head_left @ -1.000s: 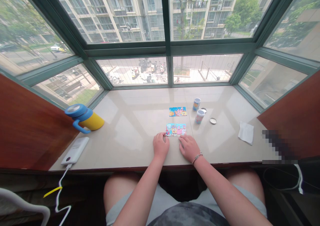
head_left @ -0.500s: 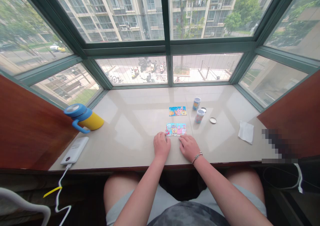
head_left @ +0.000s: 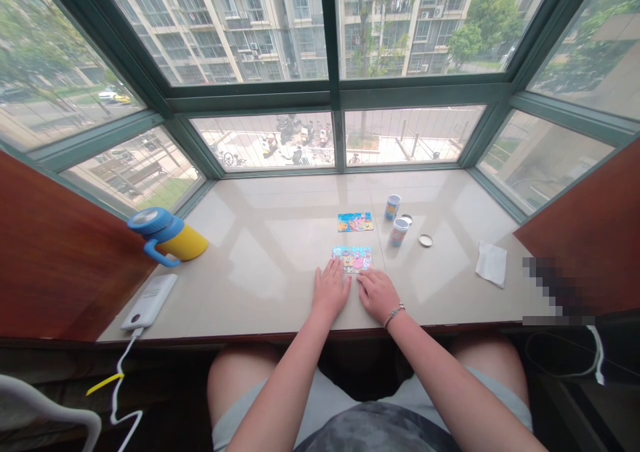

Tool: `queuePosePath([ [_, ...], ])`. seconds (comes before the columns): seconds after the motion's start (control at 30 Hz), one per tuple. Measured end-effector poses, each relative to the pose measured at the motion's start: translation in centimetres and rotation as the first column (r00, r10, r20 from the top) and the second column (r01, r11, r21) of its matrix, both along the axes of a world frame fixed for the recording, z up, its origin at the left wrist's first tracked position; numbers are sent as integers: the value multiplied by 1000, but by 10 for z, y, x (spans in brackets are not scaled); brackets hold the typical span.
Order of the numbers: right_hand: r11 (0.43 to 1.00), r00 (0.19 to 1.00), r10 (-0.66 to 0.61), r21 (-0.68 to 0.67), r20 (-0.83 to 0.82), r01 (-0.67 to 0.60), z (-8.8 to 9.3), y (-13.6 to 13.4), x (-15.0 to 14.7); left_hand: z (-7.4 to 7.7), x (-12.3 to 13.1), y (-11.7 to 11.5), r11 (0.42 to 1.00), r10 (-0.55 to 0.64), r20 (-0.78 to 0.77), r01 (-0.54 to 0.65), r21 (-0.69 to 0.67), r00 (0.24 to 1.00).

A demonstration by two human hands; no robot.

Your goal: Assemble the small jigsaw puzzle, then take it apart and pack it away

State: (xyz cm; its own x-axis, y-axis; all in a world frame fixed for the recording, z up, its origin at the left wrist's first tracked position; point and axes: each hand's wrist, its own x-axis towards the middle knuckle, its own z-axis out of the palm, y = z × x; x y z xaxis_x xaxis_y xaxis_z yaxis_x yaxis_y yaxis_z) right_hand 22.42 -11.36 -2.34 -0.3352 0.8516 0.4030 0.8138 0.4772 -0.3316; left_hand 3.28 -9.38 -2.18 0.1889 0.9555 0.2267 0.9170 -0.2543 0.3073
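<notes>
At the window bench (head_left: pixel 250 265), our left hand (head_left: pixel 330 291) lies flat and released, fingertips on the near edge of the puzzle (head_left: pixel 353 257) at mid-bench; our right hand (head_left: pixel 377 295), loosely open, touches its near right corner.

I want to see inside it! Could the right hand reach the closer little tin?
Probably yes. The right hand rests at the near picture edge, and only bare countertop lies between it and the closer tin, just ahead.

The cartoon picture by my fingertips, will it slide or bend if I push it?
The cartoon picture lies flat and thin on the glossy sill, so it probably slides easily. It looks light, and may flex if lifted by one edge.
</notes>
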Motion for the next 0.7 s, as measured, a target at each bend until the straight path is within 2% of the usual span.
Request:
queuePosePath([
  [0.7,1000,1000,-3,-16,-4,3,3,-1,-1,3,-2,-2,997,49,111,-56,60,993],
])
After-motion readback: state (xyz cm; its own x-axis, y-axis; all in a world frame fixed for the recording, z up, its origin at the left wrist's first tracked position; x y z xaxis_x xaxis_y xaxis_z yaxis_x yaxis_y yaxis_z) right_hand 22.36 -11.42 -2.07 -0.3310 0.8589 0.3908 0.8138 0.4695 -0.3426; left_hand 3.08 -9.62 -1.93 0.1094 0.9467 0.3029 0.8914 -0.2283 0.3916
